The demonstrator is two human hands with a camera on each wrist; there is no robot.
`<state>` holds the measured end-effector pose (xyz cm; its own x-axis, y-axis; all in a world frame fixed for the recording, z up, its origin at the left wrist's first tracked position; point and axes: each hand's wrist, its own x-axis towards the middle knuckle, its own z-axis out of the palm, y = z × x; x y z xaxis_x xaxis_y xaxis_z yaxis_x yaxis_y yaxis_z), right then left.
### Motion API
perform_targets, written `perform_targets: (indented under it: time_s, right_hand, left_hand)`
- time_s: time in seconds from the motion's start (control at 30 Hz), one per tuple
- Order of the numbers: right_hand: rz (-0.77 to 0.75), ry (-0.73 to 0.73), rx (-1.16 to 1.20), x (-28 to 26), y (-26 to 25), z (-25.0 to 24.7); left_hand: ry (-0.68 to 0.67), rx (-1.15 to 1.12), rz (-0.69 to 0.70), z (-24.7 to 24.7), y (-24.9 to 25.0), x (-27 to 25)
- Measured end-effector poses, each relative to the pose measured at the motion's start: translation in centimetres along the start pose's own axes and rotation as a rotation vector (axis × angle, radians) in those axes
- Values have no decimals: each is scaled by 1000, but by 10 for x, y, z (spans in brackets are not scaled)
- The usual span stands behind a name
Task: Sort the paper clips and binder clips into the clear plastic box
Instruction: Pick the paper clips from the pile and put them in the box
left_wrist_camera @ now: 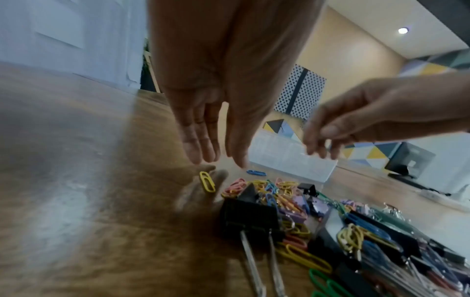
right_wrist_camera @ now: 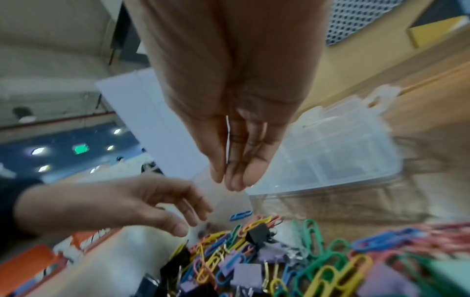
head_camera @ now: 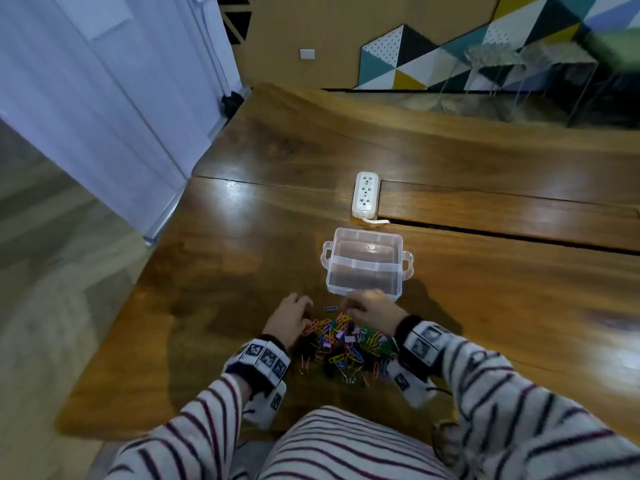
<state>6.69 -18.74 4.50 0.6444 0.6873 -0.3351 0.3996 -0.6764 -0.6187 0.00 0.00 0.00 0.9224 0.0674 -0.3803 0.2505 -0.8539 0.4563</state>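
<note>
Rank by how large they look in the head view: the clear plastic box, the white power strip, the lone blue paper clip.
1. clear plastic box
2. white power strip, though it lies farther from the camera
3. lone blue paper clip, clearly smallest

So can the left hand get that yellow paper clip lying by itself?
Probably yes. The left hand hovers with straight fingers just above the lone yellow paper clip, which lies on bare table at the pile's edge. Nothing sits between them.
</note>
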Motion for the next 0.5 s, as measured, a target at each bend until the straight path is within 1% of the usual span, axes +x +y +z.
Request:
perform_targets:
  time_s: [0.07, 0.13, 0.2, 0.27, 0.37, 0.5]
  right_hand:
    - [-4, 28, -95, 17, -6, 13]
    - [-35, -11, -193, 29, -14, 27]
    - [-58, -53, -307, 36, -12, 39]
    - [-82, -64, -398, 39, -6, 45]
    - [-74, -47, -384, 41, 0, 52]
    - [-49, -71, -321, 40, 4, 49]
  left_hand:
    - [-35, 72, 10, -1, 3, 4]
    - [-55, 128, 18, -2, 8, 5]
    - [-67, 165, 17, 1, 10, 7]
    - [-66, 183, 18, 2, 12, 7]
    - [-94, 182, 25, 2, 10, 9]
    - [-147, 204, 50, 0, 10, 9]
